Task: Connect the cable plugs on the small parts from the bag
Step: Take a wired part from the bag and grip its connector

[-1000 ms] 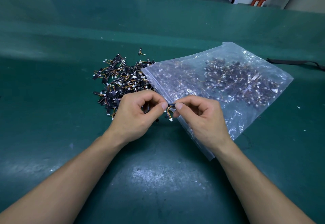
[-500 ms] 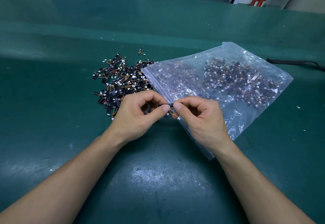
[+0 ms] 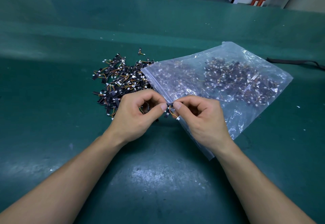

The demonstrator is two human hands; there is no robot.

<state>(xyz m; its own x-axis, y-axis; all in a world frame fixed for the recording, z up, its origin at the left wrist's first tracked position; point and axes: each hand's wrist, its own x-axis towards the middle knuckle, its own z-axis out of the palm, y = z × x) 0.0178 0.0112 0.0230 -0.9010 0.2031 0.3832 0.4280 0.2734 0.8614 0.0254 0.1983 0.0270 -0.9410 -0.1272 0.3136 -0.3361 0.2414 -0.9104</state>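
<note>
Both hands have stayed in the same spot. The one thing that moved is the white plug [image 3: 178,118]. A second ago it hung under the gap between the thumbs. Now it has swung a bit to the right, just below the right thumb. I think it is still loose, so this part is not joined up yet.

The left hand [image 3: 133,114] pinches the left end of the part [image 3: 169,104] with thumb and first finger. The right hand [image 3: 202,118] pinches the right end the same way. The other fingers are curled in. The part is held just above the table [image 3: 158,179], near the mouth of the bag [image 3: 246,118].

The part is a thin, flat, black strip. Thin orange and yellow wires [image 3: 171,112] hang from it and bend softly. The plug is a tiny, hard-looking white block.

The bag is clear, crinkly and shiny, and lies to the right with many more parts inside. A messy pile [image 3: 119,81] of the same parts lies to the left of it. The table is green, smooth and a bit scuffed. A dark strap [image 3: 295,62] lies far right
</note>
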